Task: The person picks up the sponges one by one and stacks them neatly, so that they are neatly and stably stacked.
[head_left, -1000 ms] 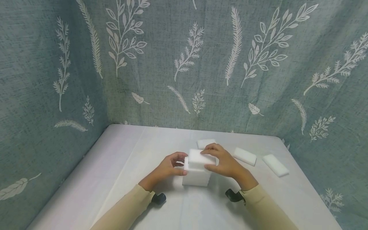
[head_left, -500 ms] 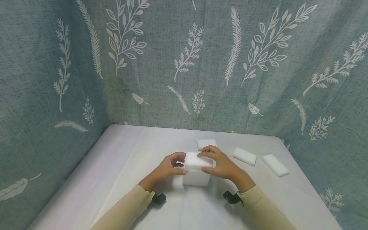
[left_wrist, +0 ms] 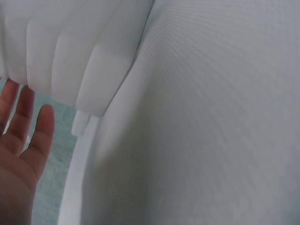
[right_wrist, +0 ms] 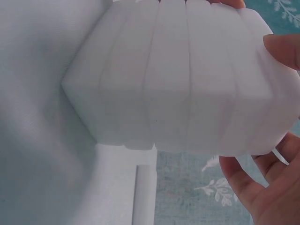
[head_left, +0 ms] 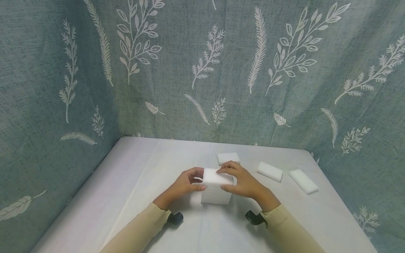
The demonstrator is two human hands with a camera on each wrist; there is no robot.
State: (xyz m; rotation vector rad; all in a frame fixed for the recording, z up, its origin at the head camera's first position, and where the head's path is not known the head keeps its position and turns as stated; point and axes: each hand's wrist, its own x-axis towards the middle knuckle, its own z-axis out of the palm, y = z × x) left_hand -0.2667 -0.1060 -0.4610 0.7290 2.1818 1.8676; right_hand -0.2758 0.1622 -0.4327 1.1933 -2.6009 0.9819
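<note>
Several white sponge blocks lie flat on one another in a neat stack (head_left: 215, 195) at the middle of the table. My right hand (head_left: 245, 181) grips the top sponge (head_left: 210, 175), thumb on the near side and fingers at the far side. In the right wrist view, that hand's thumb (right_wrist: 283, 49) presses the uppermost layer of the stack (right_wrist: 168, 93). On the left side my left hand (head_left: 186, 181) cups the stack, its thumb at the near left edge. The left wrist view shows its fingers (left_wrist: 41, 129) loosely extended at the stack's layered side (left_wrist: 70, 56).
Three loose white sponges lie flat on the white-covered table (head_left: 152, 168): one behind the stack (head_left: 226, 158), one to the right (head_left: 269, 171), one farther right (head_left: 303, 181). A leaf-patterned green curtain (head_left: 177, 77) encloses the back and sides.
The right hand has brought the top sponge left and down, so it now lines up with the stack. My left hand has stayed in place.
</note>
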